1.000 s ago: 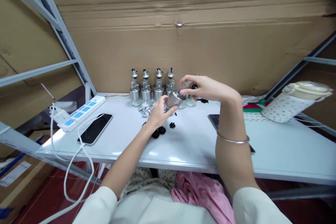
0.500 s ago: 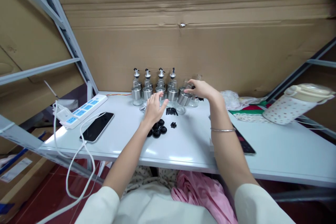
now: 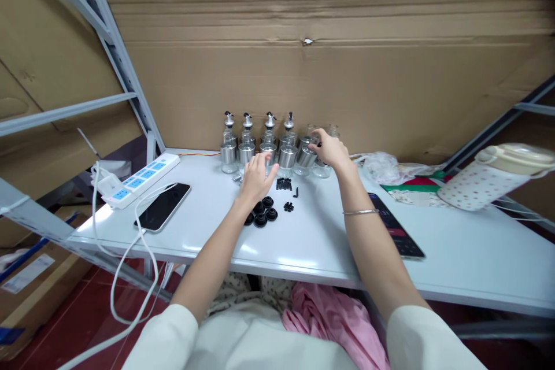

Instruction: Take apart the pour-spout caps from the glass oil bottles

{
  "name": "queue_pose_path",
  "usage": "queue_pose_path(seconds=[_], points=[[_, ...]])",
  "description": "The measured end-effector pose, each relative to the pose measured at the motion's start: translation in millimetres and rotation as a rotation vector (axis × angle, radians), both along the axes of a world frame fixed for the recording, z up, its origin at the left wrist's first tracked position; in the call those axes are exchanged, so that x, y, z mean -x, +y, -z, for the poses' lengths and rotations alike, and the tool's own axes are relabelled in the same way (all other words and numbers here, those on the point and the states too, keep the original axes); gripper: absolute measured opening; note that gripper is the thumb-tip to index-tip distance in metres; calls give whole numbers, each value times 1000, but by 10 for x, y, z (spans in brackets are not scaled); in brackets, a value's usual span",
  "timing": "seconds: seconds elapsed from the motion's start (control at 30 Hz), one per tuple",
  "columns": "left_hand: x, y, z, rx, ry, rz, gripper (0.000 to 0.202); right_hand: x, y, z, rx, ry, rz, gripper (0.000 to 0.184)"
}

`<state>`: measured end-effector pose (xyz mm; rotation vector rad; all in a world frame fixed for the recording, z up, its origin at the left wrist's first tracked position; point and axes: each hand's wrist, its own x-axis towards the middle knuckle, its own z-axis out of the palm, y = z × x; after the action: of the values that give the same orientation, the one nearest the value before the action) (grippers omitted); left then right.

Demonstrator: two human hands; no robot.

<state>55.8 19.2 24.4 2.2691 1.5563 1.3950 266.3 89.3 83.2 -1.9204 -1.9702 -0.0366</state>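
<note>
My right hand [image 3: 330,151] reaches to the back of the white table [image 3: 312,237], its fingertips closed on the neck of a glass bottle with a steel sleeve [image 3: 306,157] that stands without a pourer. To its left stands a row of several like bottles with pourer tops [image 3: 258,141]. My left hand [image 3: 255,180] hovers in front of that row with fingers stretched forward, holding nothing, just above small metal parts [image 3: 237,177]. Black round caps [image 3: 262,217] and small black pieces [image 3: 284,184] lie right beside this hand.
A white power strip [image 3: 136,179] with cable and a dark phone [image 3: 162,214] lie at the left. A second dark phone [image 3: 394,225] lies at the right, beyond it a crumpled plastic bag [image 3: 381,165] and a dotted jug [image 3: 494,176]. Cardboard walls the back.
The bottle I held tilted in both hands now stands at the right end of the row. My left hand let go and dropped toward the table; my right hand stayed on the bottle.
</note>
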Motion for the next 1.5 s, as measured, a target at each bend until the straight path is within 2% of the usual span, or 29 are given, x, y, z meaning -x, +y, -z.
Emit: queue_pose_path(seconds=[0.2,0.3,0.4,0.53,0.67,0.8,1.13,1.5], points=[[18,17,18,24,51,-5,22,114,-39,-17,-52,39,23,51],[31,29,24,34,81,-4,17,164,-174,34,-35,25,14,38],[33,39,29,42,98,-4,15,235,-359,217,112,-11,-80,26],[28,39,33,50,108,4,13,357,-499,467,313,-61,-141,32],[28,35,34,55,107,9,12,403,-485,540,447,-91,-128,31],[32,43,37,41,91,23,12,305,-438,560,509,-100,-116,26],[44,71,87,11,39,66,12,101,-282,759,412,-88,-121,26],[52,75,102,27,17,95,13,73,-191,930,201,-66,-320,26]])
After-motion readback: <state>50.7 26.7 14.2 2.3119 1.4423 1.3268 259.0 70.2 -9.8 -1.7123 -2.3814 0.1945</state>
